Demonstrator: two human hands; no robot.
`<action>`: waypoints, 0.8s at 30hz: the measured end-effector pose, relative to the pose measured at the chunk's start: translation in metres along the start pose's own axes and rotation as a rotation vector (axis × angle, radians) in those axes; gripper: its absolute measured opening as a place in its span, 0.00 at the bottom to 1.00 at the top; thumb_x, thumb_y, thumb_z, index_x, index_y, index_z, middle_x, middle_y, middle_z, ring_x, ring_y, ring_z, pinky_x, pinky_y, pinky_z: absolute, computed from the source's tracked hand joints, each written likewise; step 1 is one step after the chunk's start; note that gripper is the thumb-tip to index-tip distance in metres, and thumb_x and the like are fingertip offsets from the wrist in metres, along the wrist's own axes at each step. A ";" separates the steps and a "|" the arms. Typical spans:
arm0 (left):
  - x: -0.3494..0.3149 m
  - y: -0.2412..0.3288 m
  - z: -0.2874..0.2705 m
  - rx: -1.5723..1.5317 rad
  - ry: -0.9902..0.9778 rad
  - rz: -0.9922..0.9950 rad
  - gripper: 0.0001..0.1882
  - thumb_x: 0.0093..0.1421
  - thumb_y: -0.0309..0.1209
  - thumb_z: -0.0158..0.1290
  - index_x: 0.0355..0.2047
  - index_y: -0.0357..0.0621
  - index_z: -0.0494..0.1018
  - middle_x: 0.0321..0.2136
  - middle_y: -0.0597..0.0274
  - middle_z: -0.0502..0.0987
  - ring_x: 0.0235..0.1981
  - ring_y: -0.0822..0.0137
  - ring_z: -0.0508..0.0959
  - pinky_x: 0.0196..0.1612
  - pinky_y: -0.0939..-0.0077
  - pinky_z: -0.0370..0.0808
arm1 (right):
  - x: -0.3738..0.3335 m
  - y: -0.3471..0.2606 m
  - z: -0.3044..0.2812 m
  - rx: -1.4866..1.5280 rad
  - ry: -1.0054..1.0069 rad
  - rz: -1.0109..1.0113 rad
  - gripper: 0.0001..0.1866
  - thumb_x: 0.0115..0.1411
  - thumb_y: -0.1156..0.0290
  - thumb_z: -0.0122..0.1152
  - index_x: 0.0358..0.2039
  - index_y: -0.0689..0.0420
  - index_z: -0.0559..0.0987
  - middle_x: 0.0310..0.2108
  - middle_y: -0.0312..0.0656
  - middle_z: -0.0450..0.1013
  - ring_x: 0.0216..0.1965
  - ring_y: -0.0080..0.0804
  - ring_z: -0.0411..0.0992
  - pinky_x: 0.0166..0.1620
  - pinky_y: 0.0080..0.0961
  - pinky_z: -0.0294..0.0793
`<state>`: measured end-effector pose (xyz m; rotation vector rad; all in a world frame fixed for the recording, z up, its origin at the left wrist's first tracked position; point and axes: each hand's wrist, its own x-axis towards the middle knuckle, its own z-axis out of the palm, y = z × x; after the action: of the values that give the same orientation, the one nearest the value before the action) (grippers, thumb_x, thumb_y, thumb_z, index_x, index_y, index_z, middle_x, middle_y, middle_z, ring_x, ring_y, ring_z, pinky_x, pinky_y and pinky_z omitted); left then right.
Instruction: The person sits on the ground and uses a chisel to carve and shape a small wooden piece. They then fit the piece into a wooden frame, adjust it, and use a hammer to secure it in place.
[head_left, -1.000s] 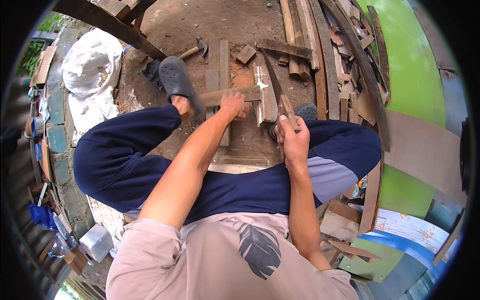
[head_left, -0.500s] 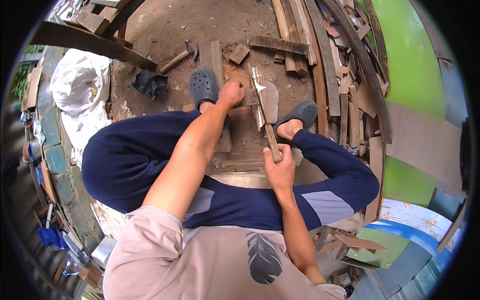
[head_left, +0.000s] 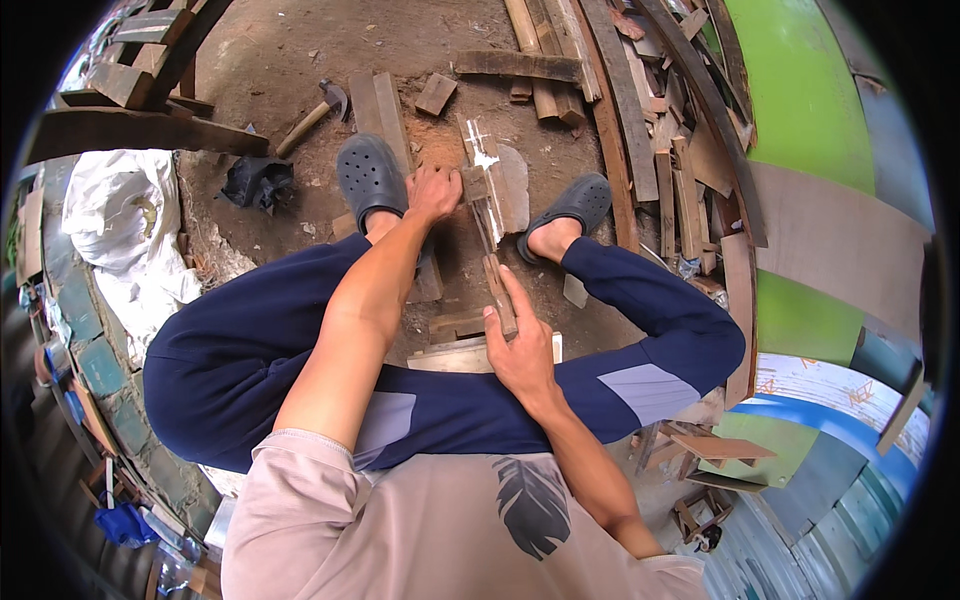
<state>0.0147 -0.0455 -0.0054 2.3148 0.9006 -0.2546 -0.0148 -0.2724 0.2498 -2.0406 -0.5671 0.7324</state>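
Note:
My left hand (head_left: 434,192) is closed over a short wood strip (head_left: 476,187), pressing it down beside my left clog (head_left: 368,170). The strip lies crosswise, its right end by a white-smeared board (head_left: 484,150). My right hand (head_left: 522,352) grips the wooden handle (head_left: 499,292) of a narrow tool, index finger stretched along it. The tool's thin dark blade (head_left: 487,226) reaches forward to the strip; seen almost edge-on, its kind is unclear. Under my left hand runs a long plank (head_left: 385,110), partly hidden by my foot.
A hammer (head_left: 312,118) and black crumpled plastic (head_left: 258,184) lie at far left. A wood block (head_left: 436,95) and a crosswise board (head_left: 518,66) lie ahead. Stacked timber (head_left: 625,130) lines the right, beside my right clog (head_left: 580,205). White sacking (head_left: 120,220) hangs at left.
The view has shifted, so the scene sits farther left. My right index finger now stretches along the tool handle. My left hand stays at the wood strip.

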 end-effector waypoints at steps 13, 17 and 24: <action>0.009 0.003 -0.017 -0.002 -0.273 -0.096 0.30 0.70 0.48 0.30 0.57 0.43 0.72 0.58 0.41 0.74 0.62 0.42 0.70 0.61 0.36 0.62 | -0.021 -0.010 -0.001 -0.029 -0.013 0.024 0.30 0.64 0.72 0.58 0.67 0.59 0.67 0.48 0.65 0.76 0.43 0.62 0.78 0.46 0.42 0.78; 0.009 0.002 -0.017 -0.013 -0.253 -0.069 0.29 0.71 0.47 0.31 0.57 0.43 0.72 0.57 0.40 0.74 0.61 0.40 0.71 0.60 0.34 0.63 | -0.017 -0.002 0.005 -0.032 0.039 -0.040 0.31 0.64 0.71 0.57 0.68 0.57 0.66 0.44 0.65 0.77 0.40 0.61 0.79 0.42 0.44 0.77; 0.010 -0.001 -0.013 0.010 -0.233 -0.044 0.29 0.71 0.47 0.31 0.56 0.40 0.72 0.54 0.37 0.75 0.60 0.39 0.71 0.59 0.34 0.63 | 0.024 0.019 0.011 0.031 -0.013 0.080 0.30 0.65 0.69 0.57 0.67 0.58 0.67 0.33 0.66 0.78 0.28 0.60 0.78 0.37 0.44 0.76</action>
<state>0.0211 -0.0309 0.0002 2.2194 0.8340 -0.5367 -0.0030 -0.2612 0.2217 -2.0406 -0.4803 0.7976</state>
